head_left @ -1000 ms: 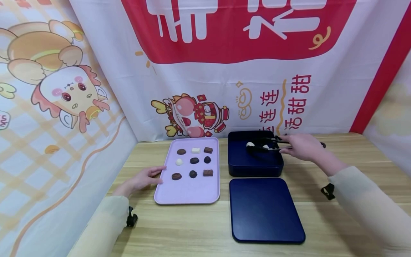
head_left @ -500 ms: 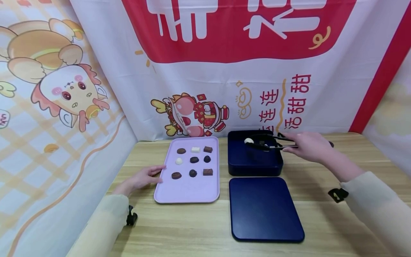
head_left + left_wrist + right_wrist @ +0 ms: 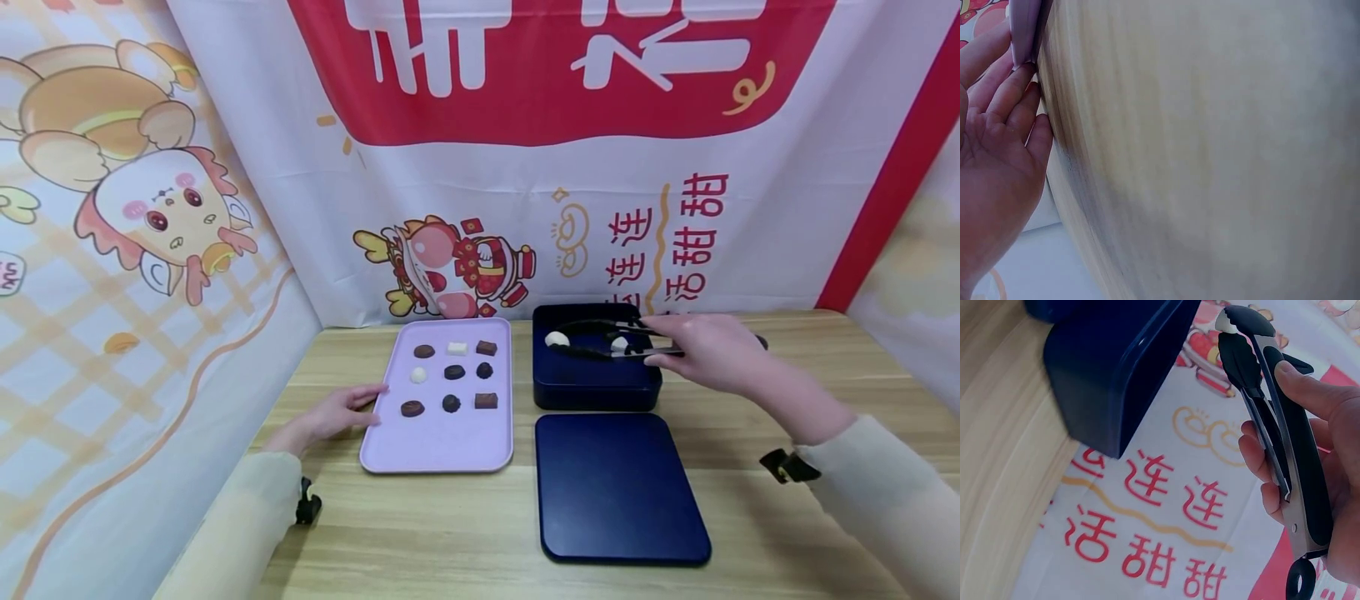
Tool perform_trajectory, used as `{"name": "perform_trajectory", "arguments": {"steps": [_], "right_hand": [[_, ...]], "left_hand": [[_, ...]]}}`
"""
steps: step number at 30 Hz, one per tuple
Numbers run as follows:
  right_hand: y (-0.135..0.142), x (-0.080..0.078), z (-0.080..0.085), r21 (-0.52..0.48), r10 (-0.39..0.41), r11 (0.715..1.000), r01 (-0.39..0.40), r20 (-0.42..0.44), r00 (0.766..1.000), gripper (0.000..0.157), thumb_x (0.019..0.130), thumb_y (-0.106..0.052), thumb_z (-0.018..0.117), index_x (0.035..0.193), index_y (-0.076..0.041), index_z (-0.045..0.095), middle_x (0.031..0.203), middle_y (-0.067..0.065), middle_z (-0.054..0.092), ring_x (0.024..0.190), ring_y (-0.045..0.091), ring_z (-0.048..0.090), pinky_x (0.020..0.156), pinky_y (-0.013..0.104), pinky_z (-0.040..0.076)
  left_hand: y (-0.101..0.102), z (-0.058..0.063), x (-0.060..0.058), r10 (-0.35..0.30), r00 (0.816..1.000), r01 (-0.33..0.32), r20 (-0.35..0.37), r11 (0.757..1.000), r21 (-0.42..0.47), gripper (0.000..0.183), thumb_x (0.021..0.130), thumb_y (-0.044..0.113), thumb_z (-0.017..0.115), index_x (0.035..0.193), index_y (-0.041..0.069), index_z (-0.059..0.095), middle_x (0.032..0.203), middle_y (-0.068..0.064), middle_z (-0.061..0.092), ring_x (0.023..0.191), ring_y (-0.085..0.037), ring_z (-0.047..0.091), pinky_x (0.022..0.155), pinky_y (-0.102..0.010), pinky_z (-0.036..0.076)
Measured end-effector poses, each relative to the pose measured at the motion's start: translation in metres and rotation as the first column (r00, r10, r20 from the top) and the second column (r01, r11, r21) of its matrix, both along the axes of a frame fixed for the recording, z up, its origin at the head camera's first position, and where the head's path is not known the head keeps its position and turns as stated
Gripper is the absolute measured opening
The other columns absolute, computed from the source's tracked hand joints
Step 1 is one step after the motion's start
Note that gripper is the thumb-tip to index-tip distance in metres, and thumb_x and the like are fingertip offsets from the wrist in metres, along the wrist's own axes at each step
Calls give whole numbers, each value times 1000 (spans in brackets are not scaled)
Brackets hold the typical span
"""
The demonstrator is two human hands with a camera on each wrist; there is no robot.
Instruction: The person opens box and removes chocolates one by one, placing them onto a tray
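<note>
My right hand (image 3: 712,352) grips black-and-steel tongs (image 3: 1294,456) over the dark blue box (image 3: 596,395). Between the tong tips is a small white chocolate (image 3: 557,339), above the box's left part; the right wrist view shows it raised near the box's rim. A second white piece (image 3: 619,343) shows behind the tong arms, toward the box's right side. My left hand (image 3: 330,418) touches the left edge of a lilac tray (image 3: 442,450) with fairly straight fingers (image 3: 1013,90). On the tray, brown, dark and white chocolates (image 3: 453,372) lie in rows of three.
The box's dark blue lid (image 3: 621,487) lies flat in front of it on the wooden table (image 3: 420,533). A printed cloth (image 3: 600,192) hangs directly behind the tray and box. Another patterned cloth (image 3: 150,350) rises along the table's left side.
The tongs have shifted leftward over the box, carrying the white chocolate toward its left side. My right hand moved a little right, then back left. My left hand, tray and lid stay put.
</note>
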State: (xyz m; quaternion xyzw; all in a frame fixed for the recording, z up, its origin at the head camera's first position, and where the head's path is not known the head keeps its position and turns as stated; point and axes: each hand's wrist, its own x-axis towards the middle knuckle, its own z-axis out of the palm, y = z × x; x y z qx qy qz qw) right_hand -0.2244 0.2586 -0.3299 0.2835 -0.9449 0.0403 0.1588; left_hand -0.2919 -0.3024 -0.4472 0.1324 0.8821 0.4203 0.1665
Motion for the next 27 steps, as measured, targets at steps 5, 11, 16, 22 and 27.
{"name": "perform_trajectory", "arguments": {"steps": [5,11,16,22,27], "right_hand": [[-11,4,-1,-19,68,997,-69,-48,997,54,83,-29,77,126,1,63,105,17,71,78,23,69,68,45,57],[-25,7,-5,-7,113,993,-114,-66,991,54,82,-29,78,125,0,64,112,17,70,88,29,70,70,45,58],[-36,7,-7,-12,137,990,-138,-62,989,53,82,-29,79,124,-1,64,113,17,69,89,30,70,68,44,58],[-48,8,-9,-8,161,987,-162,-49,986,54,81,-29,80,125,-2,64,113,19,69,92,31,69,70,44,58],[-59,6,-11,-3,189,982,-190,-37,981,55,82,-32,79,126,-4,64,113,16,69,97,30,68,71,43,58]], "left_hand": [[1,2,1,2,1000,-2,-4,1000,8,65,90,13,69,147,1,38,148,-25,34,139,-40,27,115,-51,16],[2,3,3,8,1000,-8,-9,1000,-3,65,90,13,69,147,2,39,148,-25,34,139,-39,28,115,-52,15],[3,4,4,7,1000,-7,-10,1000,-8,65,90,14,69,147,2,39,148,-25,34,139,-39,28,115,-52,15],[2,4,3,6,1000,-6,-8,1000,1,65,90,14,69,147,2,39,148,-25,34,139,-40,27,115,-52,14],[1,2,2,7,1000,-7,-4,1000,-3,65,90,14,69,147,2,39,148,-25,34,139,-39,27,115,-52,14]]}}
